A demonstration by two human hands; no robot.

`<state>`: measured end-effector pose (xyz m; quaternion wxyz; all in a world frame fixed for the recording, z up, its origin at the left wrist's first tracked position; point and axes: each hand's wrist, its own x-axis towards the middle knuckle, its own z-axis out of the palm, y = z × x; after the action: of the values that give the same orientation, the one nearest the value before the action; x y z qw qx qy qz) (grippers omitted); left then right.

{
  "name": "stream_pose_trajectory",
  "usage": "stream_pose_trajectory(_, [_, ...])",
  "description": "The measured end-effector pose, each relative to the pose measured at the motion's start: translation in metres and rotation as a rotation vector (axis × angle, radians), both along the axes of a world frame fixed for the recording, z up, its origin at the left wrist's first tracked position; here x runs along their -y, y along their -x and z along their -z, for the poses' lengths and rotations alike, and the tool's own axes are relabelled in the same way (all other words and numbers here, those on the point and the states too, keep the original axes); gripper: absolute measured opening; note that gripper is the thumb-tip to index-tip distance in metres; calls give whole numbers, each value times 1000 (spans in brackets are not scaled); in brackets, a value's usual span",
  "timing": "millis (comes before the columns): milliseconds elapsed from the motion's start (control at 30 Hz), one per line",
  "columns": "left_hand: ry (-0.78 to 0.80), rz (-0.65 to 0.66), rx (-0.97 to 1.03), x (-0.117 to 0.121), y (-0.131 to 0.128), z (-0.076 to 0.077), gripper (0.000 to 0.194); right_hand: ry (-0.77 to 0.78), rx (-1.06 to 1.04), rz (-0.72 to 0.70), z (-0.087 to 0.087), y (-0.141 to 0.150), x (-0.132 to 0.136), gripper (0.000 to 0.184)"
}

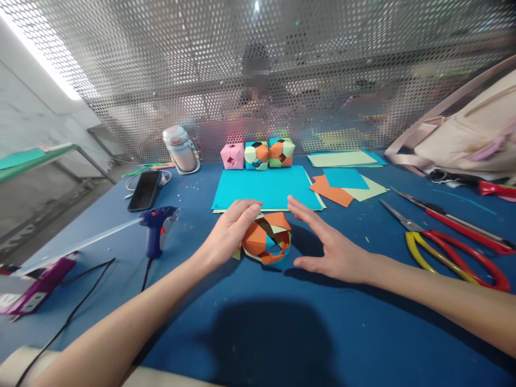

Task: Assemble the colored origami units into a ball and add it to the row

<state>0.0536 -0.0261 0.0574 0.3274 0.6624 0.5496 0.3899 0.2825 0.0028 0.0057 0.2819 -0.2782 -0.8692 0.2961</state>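
Note:
In the middle of the blue table sits a folded paper ball [258, 239] in orange, pale green and blue, with gaps between its strips. My left hand [237, 223] rests against its left side, fingers curved over the far edge and the thumb along the top. Whether those fingers grip the ball is partly hidden. To the right, my right hand [328, 242] is held apart from the ball, thumb and fingers spread, with nothing in it. Just beyond the ball lies a stack of blue paper sheets [262, 185].
Finished paper cubes [256, 156] stand behind the stack. Loose paper squares [346, 185], scissors [439, 247] and a red cutter [455, 220] lie right. A glue gun [155, 228], phone [145, 191] and bottle [180, 150] are left. A bag [463, 123] sits back right.

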Motion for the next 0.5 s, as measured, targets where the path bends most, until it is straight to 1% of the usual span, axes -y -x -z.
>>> stream_pose_trajectory(67, [-13,-12,-16,-1,7,-11,44,-3,-14,10,-2,-3,3,75])
stream_pose_trajectory(133, [-17,-36,-101,0,18,-20,42,4,-23,30,-3,-6,6,66])
stream_pose_trajectory(200, [-6,-80,-241,2,31,-21,36,9,-24,50,-4,-8,8,60])
stream_pose_trajectory(267, [8,-91,-394,7,44,-14,32,6,-22,65,-5,-8,11,58])
stream_pose_trajectory(333, [27,-79,-493,13,52,-2,32,0,-22,79,-6,-7,12,58])
stream_pose_trajectory(400, [49,-122,-553,19,55,11,31,2,-21,88,-6,-4,13,60])
stream_pose_trajectory(500, [83,-163,-619,23,54,24,18,7,-13,88,-5,-2,13,59])
